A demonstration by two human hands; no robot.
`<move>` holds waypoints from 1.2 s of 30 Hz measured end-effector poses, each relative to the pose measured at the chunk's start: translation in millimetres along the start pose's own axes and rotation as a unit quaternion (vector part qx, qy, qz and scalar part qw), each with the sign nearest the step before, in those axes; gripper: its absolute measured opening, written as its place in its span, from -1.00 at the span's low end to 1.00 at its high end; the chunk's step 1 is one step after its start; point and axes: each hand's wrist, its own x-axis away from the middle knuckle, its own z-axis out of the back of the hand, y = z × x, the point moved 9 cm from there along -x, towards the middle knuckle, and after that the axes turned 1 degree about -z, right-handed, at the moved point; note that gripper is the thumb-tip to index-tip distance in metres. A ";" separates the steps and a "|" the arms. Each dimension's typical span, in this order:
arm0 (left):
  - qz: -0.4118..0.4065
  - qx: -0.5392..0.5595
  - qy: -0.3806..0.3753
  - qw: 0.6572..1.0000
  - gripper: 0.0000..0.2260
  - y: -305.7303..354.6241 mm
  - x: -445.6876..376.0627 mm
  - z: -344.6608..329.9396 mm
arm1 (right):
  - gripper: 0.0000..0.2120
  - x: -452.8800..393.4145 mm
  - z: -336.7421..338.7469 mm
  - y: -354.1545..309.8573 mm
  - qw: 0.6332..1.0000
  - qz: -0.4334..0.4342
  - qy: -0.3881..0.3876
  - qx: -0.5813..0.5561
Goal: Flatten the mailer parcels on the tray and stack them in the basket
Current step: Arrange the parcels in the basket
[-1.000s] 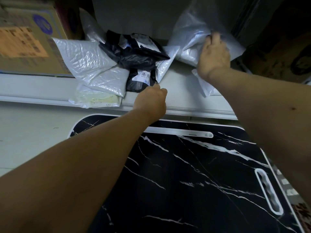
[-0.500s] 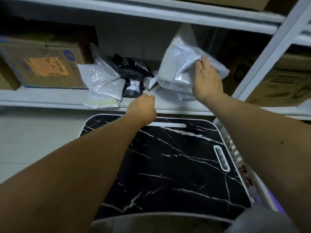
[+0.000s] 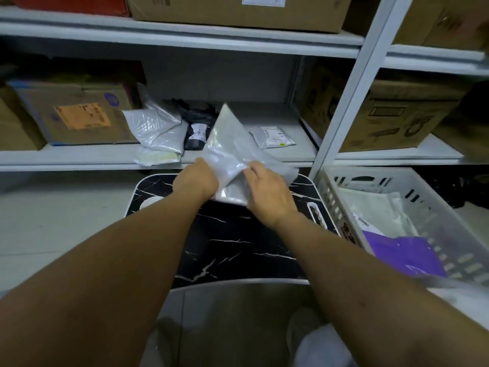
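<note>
A large grey mailer parcel (image 3: 231,147) hangs above the far edge of the black marble-patterned tray (image 3: 232,247). My left hand (image 3: 195,181) grips its lower left edge and my right hand (image 3: 267,192) holds its lower right part. More mailers lie on the shelf behind: a white bubble mailer (image 3: 156,128), a black parcel (image 3: 197,128) and a small white labelled parcel (image 3: 272,137). The white slotted basket (image 3: 436,215) stands to the right of the tray, holding a white mailer (image 3: 381,210) and a purple one (image 3: 404,252).
Cardboard boxes (image 3: 76,115) fill the shelf at the left and the right bay (image 3: 391,115). A white shelf upright (image 3: 352,86) rises between tray and basket. The shelf edge (image 3: 79,157) runs just beyond the tray. Pale floor lies to the left.
My right hand pulled the grey mailer off the shelf toward the tray. My left hand moved over and took hold of its left edge. The view pulled back, showing the basket.
</note>
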 end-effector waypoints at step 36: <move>0.244 0.646 -0.051 0.721 -0.65 -74.1 -0.4 -96.8 | -0.50 31.8 -36.5 47.6 0.926 -0.357 0.088 -0.091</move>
